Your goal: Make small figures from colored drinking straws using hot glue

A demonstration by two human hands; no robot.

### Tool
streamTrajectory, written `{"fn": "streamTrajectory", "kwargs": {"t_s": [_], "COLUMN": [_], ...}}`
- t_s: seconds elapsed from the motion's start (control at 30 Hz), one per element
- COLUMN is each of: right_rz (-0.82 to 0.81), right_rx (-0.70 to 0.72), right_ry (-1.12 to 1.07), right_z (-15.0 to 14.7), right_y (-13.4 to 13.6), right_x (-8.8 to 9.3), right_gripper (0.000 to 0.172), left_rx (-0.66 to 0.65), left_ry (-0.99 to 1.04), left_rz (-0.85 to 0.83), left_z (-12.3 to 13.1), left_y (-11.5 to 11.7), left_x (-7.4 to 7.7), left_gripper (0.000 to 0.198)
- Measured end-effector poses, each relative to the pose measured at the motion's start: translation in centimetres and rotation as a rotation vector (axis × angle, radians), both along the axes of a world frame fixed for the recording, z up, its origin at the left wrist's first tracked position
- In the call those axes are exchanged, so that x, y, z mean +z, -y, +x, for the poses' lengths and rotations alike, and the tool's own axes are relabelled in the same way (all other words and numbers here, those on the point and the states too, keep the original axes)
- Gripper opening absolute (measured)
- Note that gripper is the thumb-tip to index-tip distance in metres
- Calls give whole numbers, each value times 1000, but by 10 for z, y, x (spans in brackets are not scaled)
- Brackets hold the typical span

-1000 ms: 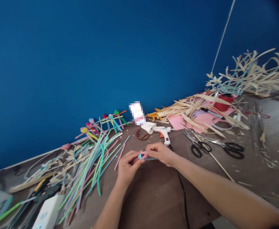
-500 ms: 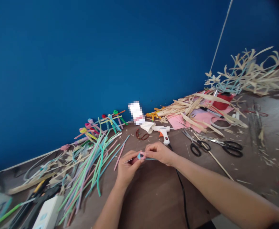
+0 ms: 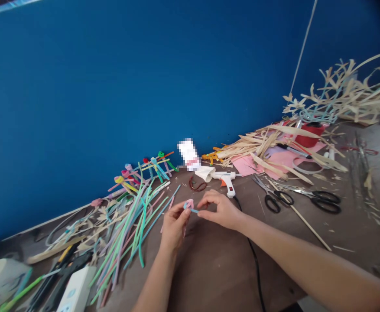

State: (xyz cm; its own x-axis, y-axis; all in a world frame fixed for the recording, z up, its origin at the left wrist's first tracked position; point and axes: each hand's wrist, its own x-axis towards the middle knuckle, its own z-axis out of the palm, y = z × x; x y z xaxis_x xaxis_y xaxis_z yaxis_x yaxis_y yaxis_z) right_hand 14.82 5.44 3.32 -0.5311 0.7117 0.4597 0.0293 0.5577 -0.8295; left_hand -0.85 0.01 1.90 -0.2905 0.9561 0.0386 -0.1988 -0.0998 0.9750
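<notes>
My left hand (image 3: 174, 225) pinches a small pink curled piece (image 3: 188, 203) wound on a thin light-blue strip, held just above the brown table (image 3: 215, 264). My right hand (image 3: 221, 209) is to its right, thumb and fingers pinched on the blue strip's other end. Both hands hover near the table's middle, in front of a white glue gun (image 3: 228, 180).
A heap of coloured strips (image 3: 134, 225) lies to the left, with finished coloured flowers (image 3: 144, 170) by the blue wall. Two black-handled scissors (image 3: 276, 199) (image 3: 324, 199) and a thin stick lie to the right. Straw strips and pink paper (image 3: 267, 149) pile at the back right. A black cord (image 3: 254, 264) runs toward me.
Both hands have lifted slightly and drawn a little apart; the pink curl now sits at my left fingertips. The camera view shifted slightly.
</notes>
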Motion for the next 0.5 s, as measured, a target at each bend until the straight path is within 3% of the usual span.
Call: {"fn": "streamTrajectory", "kwargs": {"t_s": [0.13, 0.5], "right_rz": [72, 82], "right_rx": [-18, 26], "right_ry": [10, 65], "right_z": [-1, 4], "right_y": [1, 4], "right_x": [0, 3], "right_gripper": [7, 9], "left_rx": [-38, -188], "left_ry": [-36, 119], "left_rz": [-53, -94], "left_z": [2, 1], "left_y": [3, 4], "left_x": [3, 5], "left_gripper": [31, 28]}}
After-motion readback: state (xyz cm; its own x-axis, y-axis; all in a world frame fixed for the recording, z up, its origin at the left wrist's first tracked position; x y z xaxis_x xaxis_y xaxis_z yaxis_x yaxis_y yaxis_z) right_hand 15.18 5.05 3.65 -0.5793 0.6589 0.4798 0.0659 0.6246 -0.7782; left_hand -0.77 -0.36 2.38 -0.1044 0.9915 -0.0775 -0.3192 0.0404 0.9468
